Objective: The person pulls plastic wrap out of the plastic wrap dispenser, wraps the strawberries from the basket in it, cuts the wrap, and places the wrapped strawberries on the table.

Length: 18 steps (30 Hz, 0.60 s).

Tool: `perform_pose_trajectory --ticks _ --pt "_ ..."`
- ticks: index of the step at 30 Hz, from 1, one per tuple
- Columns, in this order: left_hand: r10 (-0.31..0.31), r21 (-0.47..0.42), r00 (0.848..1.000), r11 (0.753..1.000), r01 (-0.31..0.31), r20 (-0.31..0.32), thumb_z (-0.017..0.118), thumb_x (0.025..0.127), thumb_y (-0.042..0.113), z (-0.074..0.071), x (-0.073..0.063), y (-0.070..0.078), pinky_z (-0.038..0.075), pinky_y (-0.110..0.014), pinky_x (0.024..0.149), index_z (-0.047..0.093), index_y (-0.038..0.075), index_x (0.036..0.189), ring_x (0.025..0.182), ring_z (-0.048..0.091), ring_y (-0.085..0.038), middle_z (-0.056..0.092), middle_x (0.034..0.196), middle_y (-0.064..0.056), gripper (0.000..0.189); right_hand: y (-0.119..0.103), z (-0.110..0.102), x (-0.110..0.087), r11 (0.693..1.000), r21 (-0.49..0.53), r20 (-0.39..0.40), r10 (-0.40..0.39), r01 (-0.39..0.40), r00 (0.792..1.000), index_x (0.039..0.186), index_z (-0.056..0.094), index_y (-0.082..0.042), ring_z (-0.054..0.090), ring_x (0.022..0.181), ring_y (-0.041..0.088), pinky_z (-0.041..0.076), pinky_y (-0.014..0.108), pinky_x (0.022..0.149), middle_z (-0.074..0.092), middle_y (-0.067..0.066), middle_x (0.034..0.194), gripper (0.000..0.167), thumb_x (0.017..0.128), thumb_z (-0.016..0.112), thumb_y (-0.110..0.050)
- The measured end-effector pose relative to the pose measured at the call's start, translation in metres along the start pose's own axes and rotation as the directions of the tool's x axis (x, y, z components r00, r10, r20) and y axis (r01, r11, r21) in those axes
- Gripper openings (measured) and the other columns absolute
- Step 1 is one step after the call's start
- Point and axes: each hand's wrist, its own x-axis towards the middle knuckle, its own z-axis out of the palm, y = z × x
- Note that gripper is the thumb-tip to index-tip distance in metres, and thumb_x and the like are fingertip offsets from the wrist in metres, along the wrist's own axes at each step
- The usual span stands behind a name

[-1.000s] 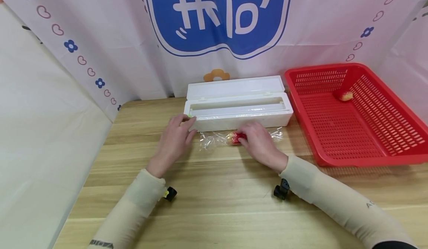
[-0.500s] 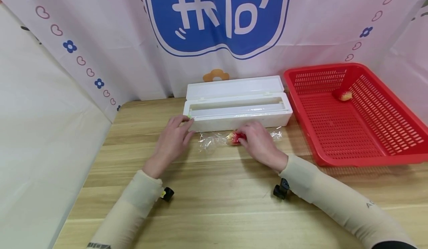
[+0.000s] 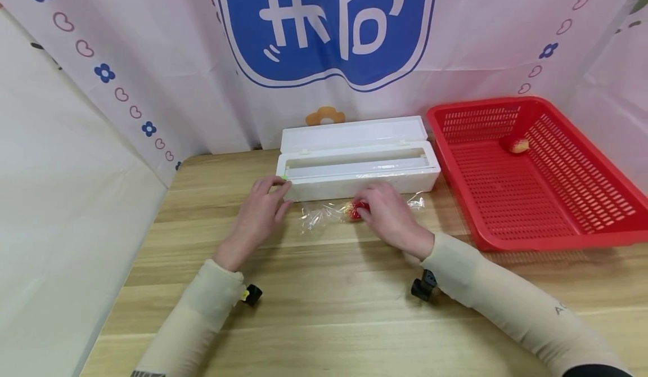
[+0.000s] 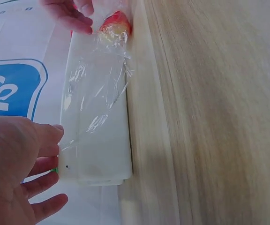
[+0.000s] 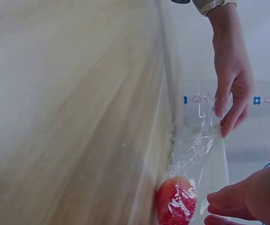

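A white cling film dispenser (image 3: 361, 181) stands with its lid raised; clear film (image 4: 95, 89) hangs over its front to the table. Within the film sits a rounded, apple-like red-and-yellow piece (image 5: 176, 201), partly hidden by my right hand in the head view. My left hand (image 3: 257, 214) is at the dispenser's left end, fingers loosely extended, fingertips at the film's edge beside a small green part (image 4: 55, 169). My right hand (image 3: 387, 212) reaches over the film. In the right wrist view its loosely bent fingers (image 5: 221, 199) are at the dispenser, beside the wrapped piece and apart from it.
At the right stands a red slotted basket (image 3: 511, 191) with another red-and-yellow piece (image 3: 519, 146) in its back corner. A white printed curtain (image 3: 228, 101) hangs right behind the dispenser. The wooden table (image 3: 324, 309) extends in front.
My left hand has drawn back very slightly to the left at the dispenser's end. The right hand stays at the wrapped piece, and the head view has shifted a little.
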Motion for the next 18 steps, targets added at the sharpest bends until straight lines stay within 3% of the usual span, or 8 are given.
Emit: perform_pose_trajectory --ticks 9,14,18 --pt "-0.022 -0.007 1.000 1.000 0.022 0.014 0.066 0.095 0.017 -0.002 0.000 0.001 0.043 -0.048 0.109 0.058 0.001 0.135 0.124 0.049 -0.037 0.056 0.132 -0.019 0.045 -0.038 -0.010 0.019 1.000 -0.004 0.039 -0.019 0.020 0.999 0.111 0.073 -0.009 0.065 0.108 0.027 0.052 0.042 0.097 0.073 0.006 0.113 0.023 0.087 0.071 -0.009" --pt "-0.021 -0.012 1.000 1.000 0.021 0.010 0.066 0.094 0.015 -0.001 0.001 0.001 0.045 -0.049 0.107 0.058 0.001 0.135 0.122 0.049 -0.037 0.057 0.130 -0.019 0.044 -0.057 -0.012 0.042 0.998 0.029 0.083 -0.058 0.056 0.995 0.115 0.071 -0.012 0.065 0.111 0.023 0.053 0.039 0.097 0.072 0.003 0.117 0.024 0.092 0.069 -0.016" --pt "-0.018 -0.006 1.000 1.000 0.018 0.015 0.066 0.095 0.015 -0.002 0.001 0.000 0.046 -0.049 0.105 0.059 0.002 0.135 0.121 0.050 -0.037 0.058 0.128 -0.018 0.043 -0.062 -0.008 0.066 0.989 0.095 0.160 -0.126 0.112 0.979 0.119 0.070 -0.013 0.067 0.107 0.018 0.054 0.034 0.095 0.072 0.002 0.119 0.025 0.094 0.067 -0.016"
